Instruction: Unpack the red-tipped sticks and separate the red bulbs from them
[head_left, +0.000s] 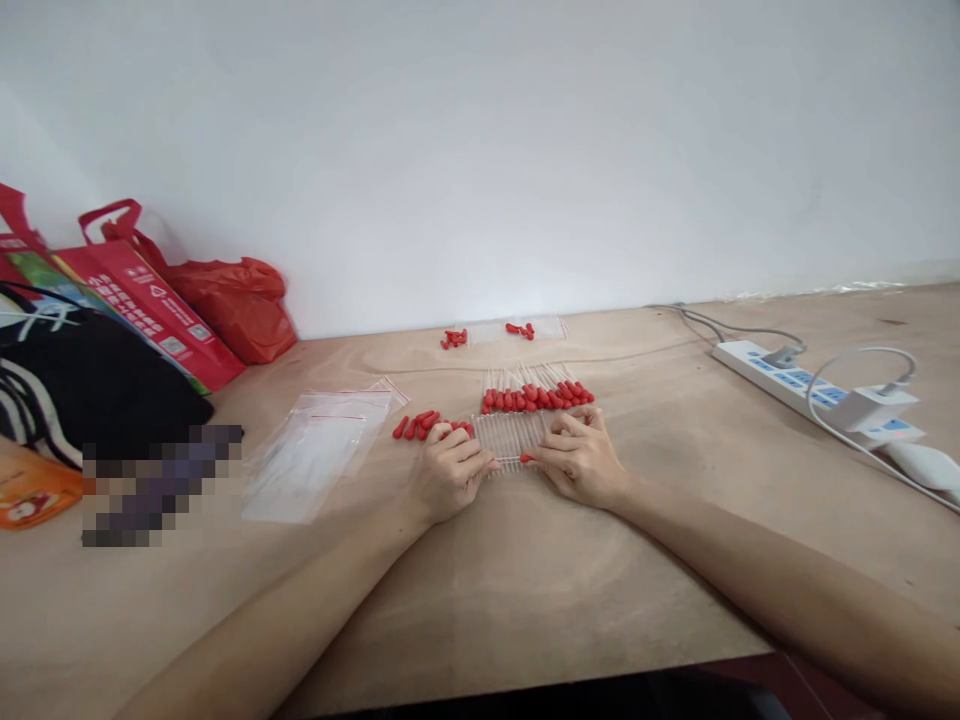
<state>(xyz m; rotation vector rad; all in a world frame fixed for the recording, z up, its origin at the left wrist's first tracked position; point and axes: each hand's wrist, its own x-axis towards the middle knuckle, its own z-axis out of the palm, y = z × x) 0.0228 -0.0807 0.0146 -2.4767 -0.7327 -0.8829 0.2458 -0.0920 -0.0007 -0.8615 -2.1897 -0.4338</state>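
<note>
My left hand (452,472) is closed, thumb and fingers pinching the left part of a thin clear glass tube (507,460) that lies crosswise. Facing it, my right hand (581,462) pinches a small red rubber bulb (526,458) at the tube's right end; how far the bulb sits on the tube is too small to tell. Beneath and just beyond the hands lies a row of clear glass tubes (510,432). Farther back is a row of droppers with red bulbs (536,397). Loose red bulbs (414,426) lie beside my left hand, which partly hides some.
Clear zip bags (319,450) lie to the left. Another bag (551,327) with more red bulbs (454,340) beside it is near the wall. A white power strip (795,385) with cables stands right. Red bags (240,305) and a black cloth item (97,380) sit far left.
</note>
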